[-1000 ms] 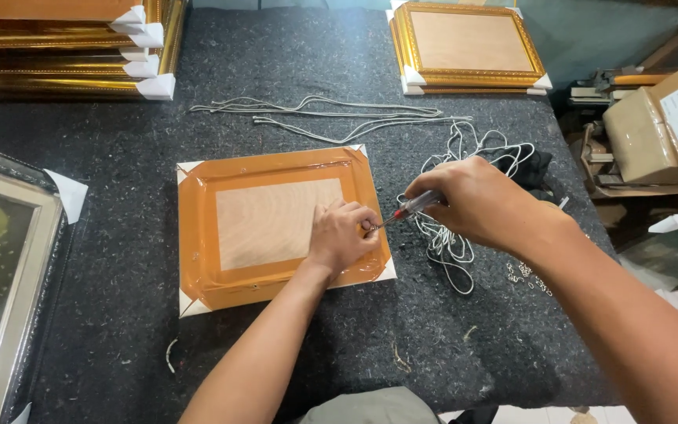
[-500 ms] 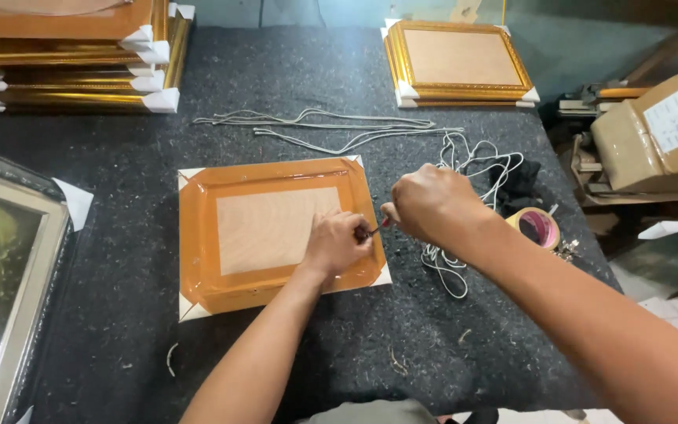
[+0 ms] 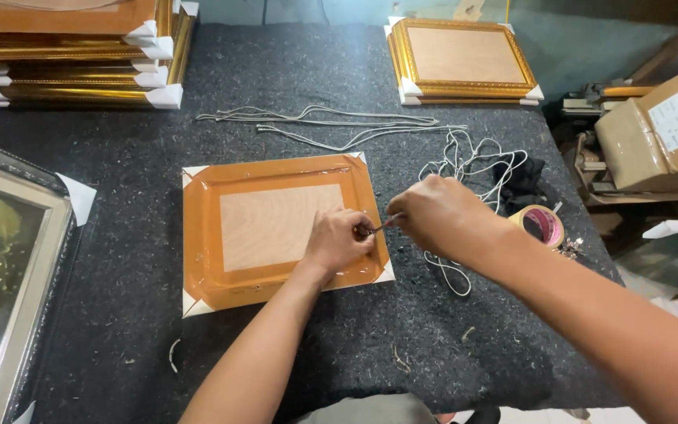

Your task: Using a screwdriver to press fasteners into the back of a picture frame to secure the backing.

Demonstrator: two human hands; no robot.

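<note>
Tool (image 3: pixel 382 226) tip and whatever it meets are hidden under left hand (image 3: pixel 339 239). Silver frame (image 3: pixel 9 275) cut off at left edge; right hand (image 3: pixel 441 216) covers the tool's handle.

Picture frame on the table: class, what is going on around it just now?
A person works on the back of an orange picture frame lying face down on a dark felt-covered table. The left hand presses on its right edge, while the right hand holds a thin tool against the same spot. White cords and a tape roll lie alongside.
</note>
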